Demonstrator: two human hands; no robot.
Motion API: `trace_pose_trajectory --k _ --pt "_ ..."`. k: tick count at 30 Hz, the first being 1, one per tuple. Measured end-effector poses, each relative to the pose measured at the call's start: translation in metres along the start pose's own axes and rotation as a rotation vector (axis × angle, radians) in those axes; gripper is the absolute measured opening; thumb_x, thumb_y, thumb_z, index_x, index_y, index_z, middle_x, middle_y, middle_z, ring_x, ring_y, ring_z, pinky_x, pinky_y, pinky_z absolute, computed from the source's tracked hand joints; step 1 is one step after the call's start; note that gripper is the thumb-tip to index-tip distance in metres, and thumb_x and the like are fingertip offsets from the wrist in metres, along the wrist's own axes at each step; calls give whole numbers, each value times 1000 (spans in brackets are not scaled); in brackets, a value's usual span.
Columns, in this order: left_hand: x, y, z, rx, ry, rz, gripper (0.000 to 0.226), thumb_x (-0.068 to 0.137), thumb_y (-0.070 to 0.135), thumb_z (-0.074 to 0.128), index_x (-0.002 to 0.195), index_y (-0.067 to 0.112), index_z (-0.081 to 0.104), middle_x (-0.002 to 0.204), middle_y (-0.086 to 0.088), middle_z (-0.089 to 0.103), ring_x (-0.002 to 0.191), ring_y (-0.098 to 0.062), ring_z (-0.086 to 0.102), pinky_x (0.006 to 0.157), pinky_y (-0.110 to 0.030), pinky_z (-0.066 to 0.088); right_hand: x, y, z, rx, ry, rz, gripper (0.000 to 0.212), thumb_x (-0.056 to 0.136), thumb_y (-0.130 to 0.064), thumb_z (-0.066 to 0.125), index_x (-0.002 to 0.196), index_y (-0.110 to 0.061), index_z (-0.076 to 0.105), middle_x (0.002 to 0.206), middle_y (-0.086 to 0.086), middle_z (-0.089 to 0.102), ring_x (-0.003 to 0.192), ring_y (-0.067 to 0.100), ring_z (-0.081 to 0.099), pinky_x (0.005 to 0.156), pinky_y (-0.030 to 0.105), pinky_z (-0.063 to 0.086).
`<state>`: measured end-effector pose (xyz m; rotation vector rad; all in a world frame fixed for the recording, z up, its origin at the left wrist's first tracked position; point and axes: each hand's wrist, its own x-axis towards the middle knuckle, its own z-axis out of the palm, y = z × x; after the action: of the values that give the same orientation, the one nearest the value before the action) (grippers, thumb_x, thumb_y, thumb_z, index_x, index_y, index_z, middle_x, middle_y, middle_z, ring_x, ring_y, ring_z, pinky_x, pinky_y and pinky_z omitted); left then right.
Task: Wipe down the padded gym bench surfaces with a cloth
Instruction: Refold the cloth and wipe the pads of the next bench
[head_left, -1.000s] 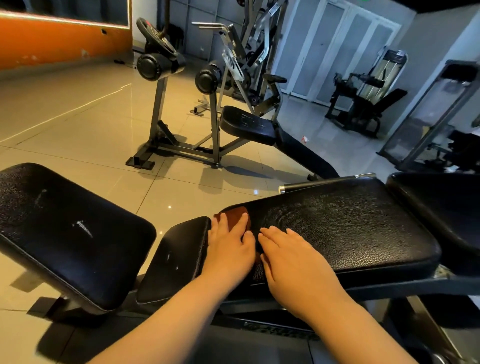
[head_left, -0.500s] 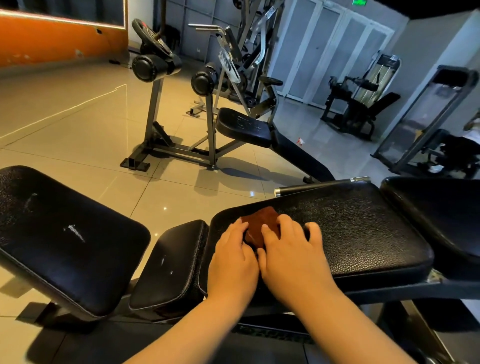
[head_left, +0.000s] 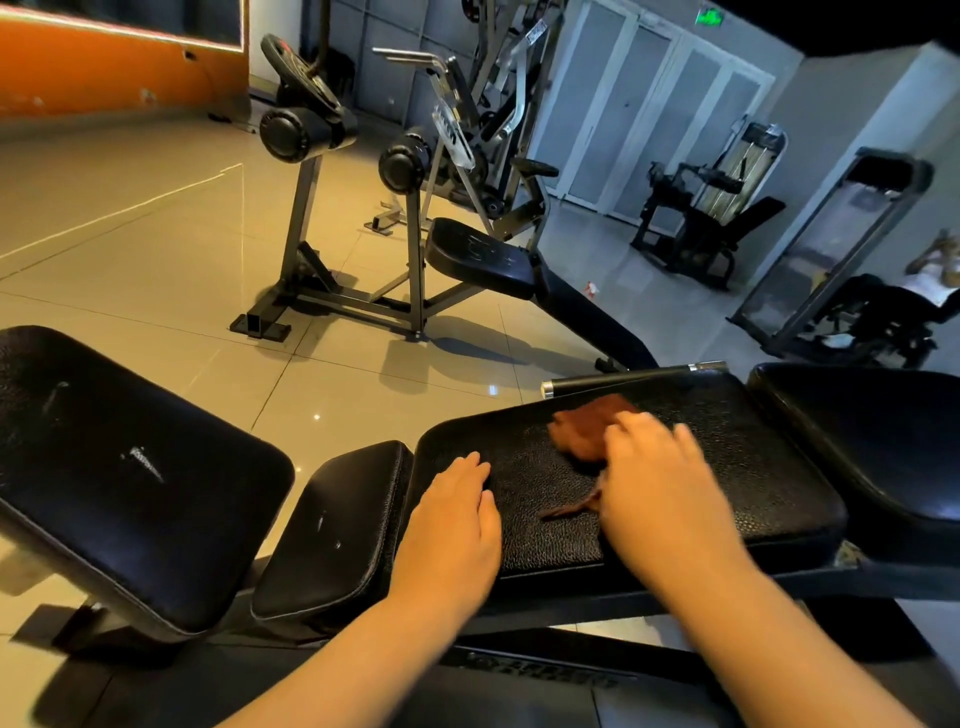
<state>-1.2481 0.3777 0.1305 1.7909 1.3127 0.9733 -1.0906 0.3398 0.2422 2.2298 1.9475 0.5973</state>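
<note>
A black padded bench seat (head_left: 753, 467) lies in front of me, with a small black pad (head_left: 332, 525) to its left and a large black back pad (head_left: 124, 467) further left. A brown cloth (head_left: 584, 428) lies on the seat's far middle. My right hand (head_left: 654, 488) presses flat on the cloth, fingers spread and blurred; a corner of cloth trails out below the palm. My left hand (head_left: 452, 525) rests flat on the seat's left end, off the cloth. Another black pad (head_left: 872, 441) adjoins on the right.
A black-and-chrome bar (head_left: 634, 376) lies along the seat's far edge. On the tiled floor beyond stands another bench with roller pads (head_left: 410, 249). Further machines (head_left: 701, 223) fill the back right. A person (head_left: 930, 280) sits far right.
My right hand has slid the cloth to the right and further along the seat. My left hand has come off the cloth and stays at the seat's left end.
</note>
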Motion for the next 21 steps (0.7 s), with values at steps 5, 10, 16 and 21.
trace_pose_trajectory --k 5,10,16,21 --pt "-3 0 3 51 27 9 45 106 29 34 151 26 38 159 12 30 148 -4 21 122 -26 18 -15 -23 1 114 -33 -13 51 97 -39 51 145 -21 50 145 8 52 138 30 44 115 48 38" --pt "-4 -2 3 23 9 14 45 106 27 34 152 26 37 159 13 29 148 -4 19 121 -24 16 -18 -8 -5 94 -23 -150 48 100 -35 48 147 -31 45 145 -5 49 134 21 46 111 46 30" --pt "-2 -4 5 6 28 28 46 105 23 36 151 25 40 158 13 31 147 -3 20 119 -20 13 -9 -16 -18 131 -44 33 54 98 -23 46 151 -20 35 158 4 35 148 28 26 121 45 25" --pt "1 -6 3 -4 31 51 45 104 17 40 149 23 43 156 11 35 146 -4 24 117 -19 15 -21 -14 -16 127 -39 -134 57 95 -27 56 150 -28 40 148 -5 44 139 24 38 114 49 23"
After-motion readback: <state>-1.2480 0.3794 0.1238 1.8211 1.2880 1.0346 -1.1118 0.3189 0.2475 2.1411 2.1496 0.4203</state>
